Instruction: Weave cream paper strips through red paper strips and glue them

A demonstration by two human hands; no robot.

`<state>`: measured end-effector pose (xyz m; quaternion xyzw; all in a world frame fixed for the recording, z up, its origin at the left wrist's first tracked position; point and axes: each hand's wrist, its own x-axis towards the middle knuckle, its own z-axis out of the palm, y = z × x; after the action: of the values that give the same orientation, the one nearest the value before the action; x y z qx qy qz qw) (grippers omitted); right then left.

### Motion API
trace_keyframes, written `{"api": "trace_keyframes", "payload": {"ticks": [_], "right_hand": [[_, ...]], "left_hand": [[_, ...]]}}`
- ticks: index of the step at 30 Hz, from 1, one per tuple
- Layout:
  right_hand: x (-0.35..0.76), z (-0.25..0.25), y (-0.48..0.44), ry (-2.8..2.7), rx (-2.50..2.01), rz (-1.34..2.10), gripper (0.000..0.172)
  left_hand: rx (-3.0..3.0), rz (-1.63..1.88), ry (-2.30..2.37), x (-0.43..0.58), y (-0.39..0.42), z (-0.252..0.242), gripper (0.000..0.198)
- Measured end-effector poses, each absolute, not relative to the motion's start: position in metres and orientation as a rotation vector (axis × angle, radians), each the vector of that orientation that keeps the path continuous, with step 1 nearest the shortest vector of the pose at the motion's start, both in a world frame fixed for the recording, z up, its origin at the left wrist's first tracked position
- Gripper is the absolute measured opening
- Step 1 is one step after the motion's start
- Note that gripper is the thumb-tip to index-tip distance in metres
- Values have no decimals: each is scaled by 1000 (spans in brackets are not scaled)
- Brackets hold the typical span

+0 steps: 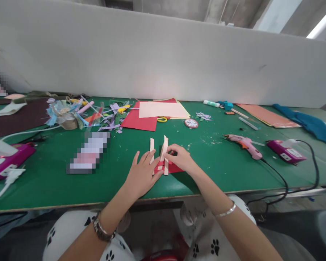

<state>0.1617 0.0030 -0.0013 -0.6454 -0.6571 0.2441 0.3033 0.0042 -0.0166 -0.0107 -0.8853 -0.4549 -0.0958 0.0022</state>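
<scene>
Several pale pink paper strips (152,145) stand upright from a low piece of red paper (174,168) near the table's front edge. My left hand (142,174) lies with spread fingers over the strips' left side, its fingertips pressing on them and the red paper. In a pinch between thumb and forefinger, my right hand (180,158) holds a pale pink paper strip (164,145) whose top end sticks up and bends. Red strips cross the pink ones between my hands. My fingers partly hide how the strips interlace.
Behind my hands lie red sheets (141,122), a pale pink sheet (160,110), yellow-handled scissors (162,119) and a round tin (191,123). Paper scraps (112,117) and a pixelated phone-like object (89,152) are left. A pink glue gun (244,143) and purple power strip (285,150) sit right.
</scene>
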Motion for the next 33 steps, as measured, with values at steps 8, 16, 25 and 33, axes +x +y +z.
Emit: {"api": "trace_keyframes", "payload": {"ticks": [8, 16, 25, 33], "right_hand": [[160, -1, 6, -1830, -1730, 586, 11], [159, 1, 7, -1943, -1743, 528, 13], [157, 0, 11, -2025, -1704, 456, 13], [157, 8, -4, -2256, -1597, 361, 13]], "left_hand": [[-2709, -259, -1461, 6, -23, -11, 38], [-2723, -275, -1476, 3, -25, -12, 39], [-2860, -190, -1498, -1, -13, -11, 53], [-2875, -129, -1452, -3, -13, -15, 54]]}}
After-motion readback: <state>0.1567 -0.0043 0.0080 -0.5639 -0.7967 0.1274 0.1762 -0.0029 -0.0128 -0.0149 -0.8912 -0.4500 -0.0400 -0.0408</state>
